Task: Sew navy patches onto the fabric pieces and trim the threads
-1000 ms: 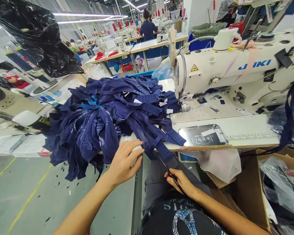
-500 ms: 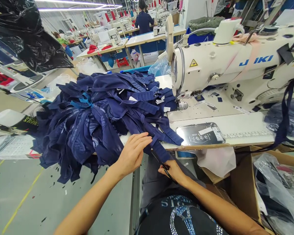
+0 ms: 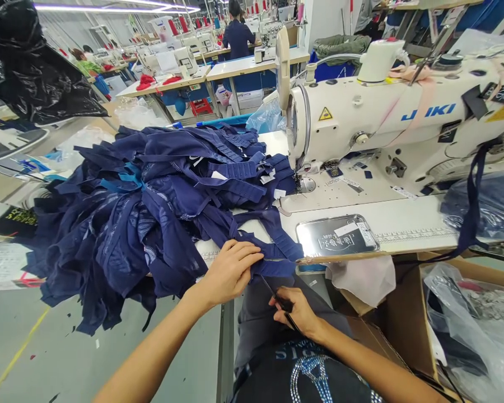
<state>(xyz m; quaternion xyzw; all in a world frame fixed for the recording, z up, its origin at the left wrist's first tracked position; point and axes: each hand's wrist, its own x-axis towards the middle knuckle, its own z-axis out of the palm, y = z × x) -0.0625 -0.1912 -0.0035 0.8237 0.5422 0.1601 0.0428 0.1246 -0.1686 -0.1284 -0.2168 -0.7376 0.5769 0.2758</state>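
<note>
A heap of navy garments (image 3: 159,196) covers the left side of the sewing table, with straps and white labels hanging out of it. My left hand (image 3: 231,271) is closed at the table's front edge, fingers together, on a navy strap (image 3: 277,268) that sticks out past the fingertips. The thumb's grip is partly hidden. Just in front of my lap, my right hand (image 3: 296,310) is wrapped round a pair of black-handled scissors (image 3: 283,303). Their thin blades point up and left, just below the strap; whether they touch it I cannot tell.
A white sewing machine (image 3: 369,117) stands at the right, its needle beside the heap. A metal tray (image 3: 336,235) lies at the table's front. Below right is a cardboard box (image 3: 407,319) with plastic bags. A black plastic bag (image 3: 37,67) hangs upper left; a person (image 3: 238,34) sits farther back.
The scissors have drawn back slightly from the strap, which now lies flatter and points right. My left hand stays on the fabric. The whole view has shifted a little.
</note>
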